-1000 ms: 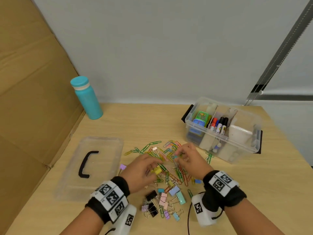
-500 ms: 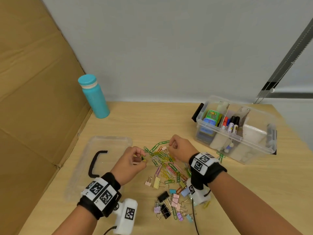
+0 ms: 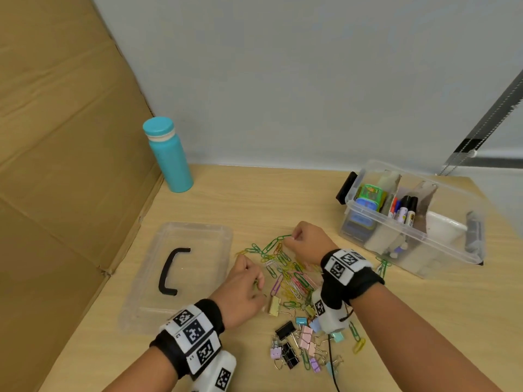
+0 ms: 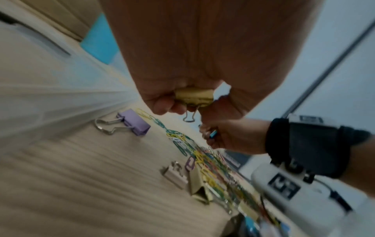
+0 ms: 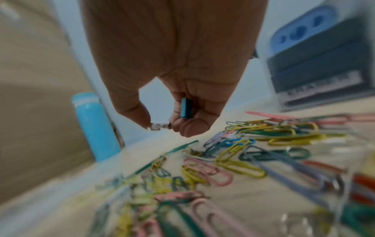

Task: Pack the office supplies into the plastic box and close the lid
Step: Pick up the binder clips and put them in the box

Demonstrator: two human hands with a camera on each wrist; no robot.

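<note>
Coloured paper clips (image 3: 285, 274) lie heaped mid-table, with binder clips (image 3: 297, 343) scattered nearer me. My left hand (image 3: 249, 281) hovers at the heap's left edge; its curled fingers grip a yellow binder clip (image 4: 193, 96). My right hand (image 3: 304, 243) is fisted over the heap's far side, holding a blue binder clip (image 5: 185, 109) and pinching a small silver clip (image 5: 159, 125) at its fingertips. The clear plastic box (image 3: 464, 247) stands at the right, open, with markers (image 3: 406, 210) and a blue-green item (image 3: 368, 199) inside. Its clear lid (image 3: 203, 239) with a black handle (image 3: 169, 271) lies flat at the left.
A teal bottle (image 3: 168, 155) stands at the back left by a cardboard wall (image 3: 62, 165). A purple binder clip (image 4: 133, 121) lies next to the lid's edge. A black cable (image 3: 331, 360) trails from my right wrist over the binder clips.
Both hands have lifted from the middle of the heap and parted, the left drawing leftward with the yellow clip, the right shifting to the heap's far edge. The head view swung left.
</note>
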